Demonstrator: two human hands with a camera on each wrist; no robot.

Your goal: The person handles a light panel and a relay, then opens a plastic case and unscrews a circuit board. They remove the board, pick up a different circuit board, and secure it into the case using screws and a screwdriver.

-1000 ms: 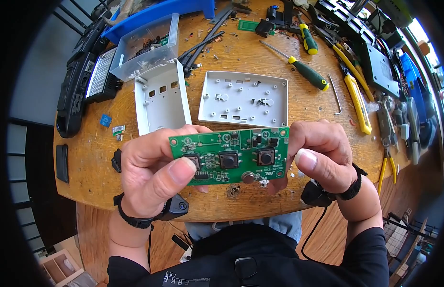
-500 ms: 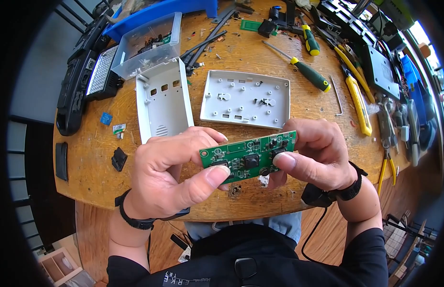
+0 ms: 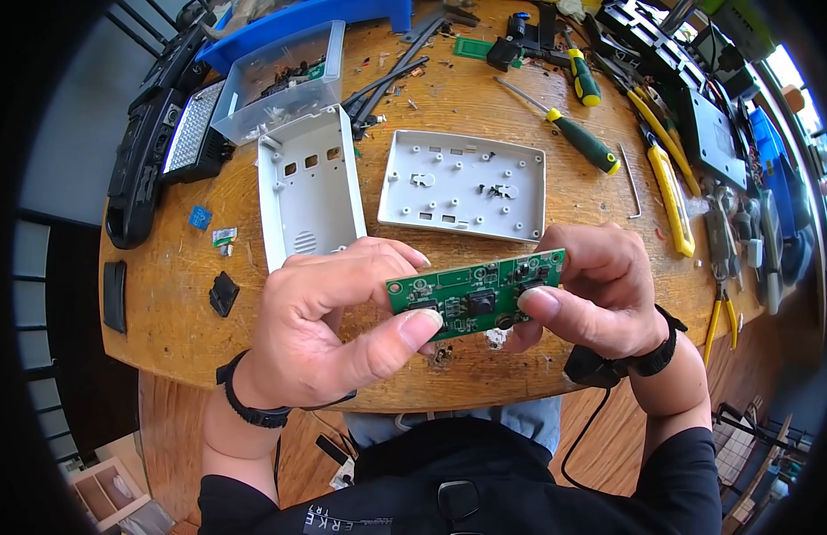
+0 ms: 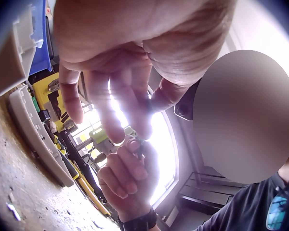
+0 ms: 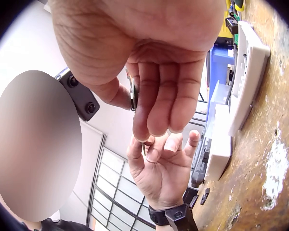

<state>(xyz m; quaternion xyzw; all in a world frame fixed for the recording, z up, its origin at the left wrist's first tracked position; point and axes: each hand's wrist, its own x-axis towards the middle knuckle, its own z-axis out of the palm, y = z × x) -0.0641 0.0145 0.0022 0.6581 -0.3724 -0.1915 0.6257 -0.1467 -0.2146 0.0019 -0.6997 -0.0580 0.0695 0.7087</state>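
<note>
A green circuit board [image 3: 467, 290] with black square push buttons is held above the front of the table, tilted with its component side toward the head camera. My left hand [image 3: 342, 312] pinches its left end, the thumb over the left button. At the other end my right hand [image 3: 605, 285] grips the board, thumb on the right button and fingers behind. In the right wrist view the board [image 5: 134, 96] shows edge-on between thumb and fingers. Beyond the hands lie two white plastic case halves: a shell with square holes [image 3: 311, 196] and a flatter one with posts [image 3: 462, 209].
A clear plastic bin [image 3: 279, 89] of small parts stands at the back left. Green-and-yellow screwdrivers [image 3: 583, 138], a hex key [image 3: 631, 183], a yellow utility knife [image 3: 670, 201] and pliers [image 3: 724, 312] lie at the right. Black scraps [image 3: 222, 294] sit at the left.
The board has moved right and away from the head camera, its top tipping back. The right thumb has come down from beside the board onto the right button.
</note>
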